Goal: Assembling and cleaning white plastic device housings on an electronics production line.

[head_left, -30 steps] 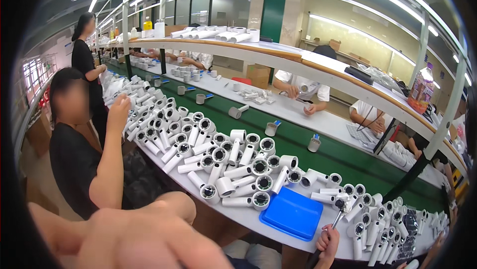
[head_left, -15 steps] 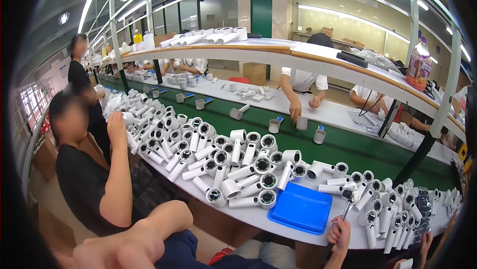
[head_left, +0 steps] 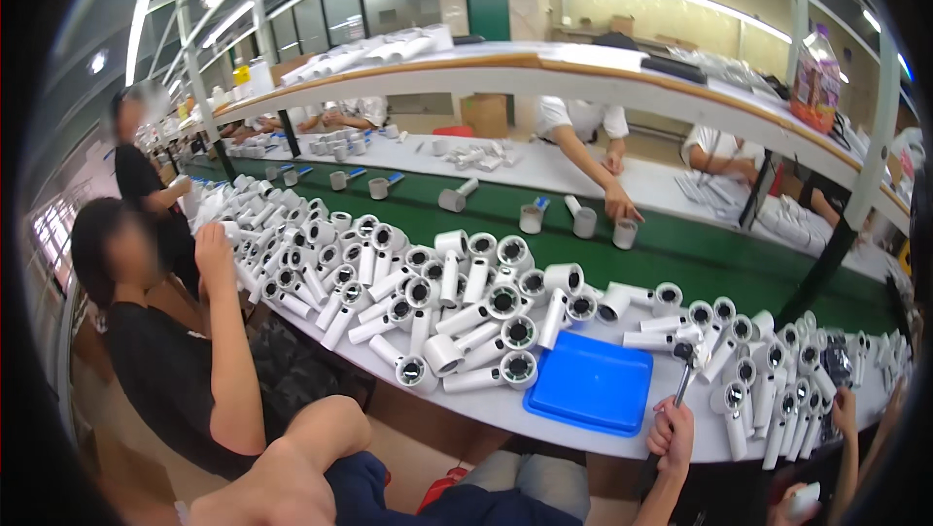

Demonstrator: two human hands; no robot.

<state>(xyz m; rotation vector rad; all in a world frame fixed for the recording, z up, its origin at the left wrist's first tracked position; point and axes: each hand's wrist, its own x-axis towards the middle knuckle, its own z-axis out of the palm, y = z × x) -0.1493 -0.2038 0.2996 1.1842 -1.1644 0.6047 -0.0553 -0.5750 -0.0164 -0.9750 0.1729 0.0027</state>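
My right hand [head_left: 671,432] is closed around a slim metal rod [head_left: 684,382] with a dark lower end. The rod leans upward over the front edge of the table, right of a shallow blue plastic tray [head_left: 595,382]. Its dark and white tip overlaps white parts, and contact there cannot be made out. My left arm [head_left: 309,453] is bent at the lower left, and its hand falls outside the picture. White fan-shaped bodies [head_left: 503,301] with round heads and tubular handles lie heaped left of the tray. More such bodies [head_left: 773,380] stand or lean to its right.
Behind the heap runs a green conveyor belt [head_left: 418,205] carrying white round-headed parts [head_left: 584,223]. Across it, a co-worker's hand [head_left: 620,203] touches one part. A shelf [head_left: 525,64] spans above. Close on my left sits a co-worker [head_left: 160,371]; other hands [head_left: 844,411] show at right.
The whole view has shifted slightly. Across the belt, the co-worker's hand has moved right to another part. My right hand still grips the rod; less of my left arm shows.
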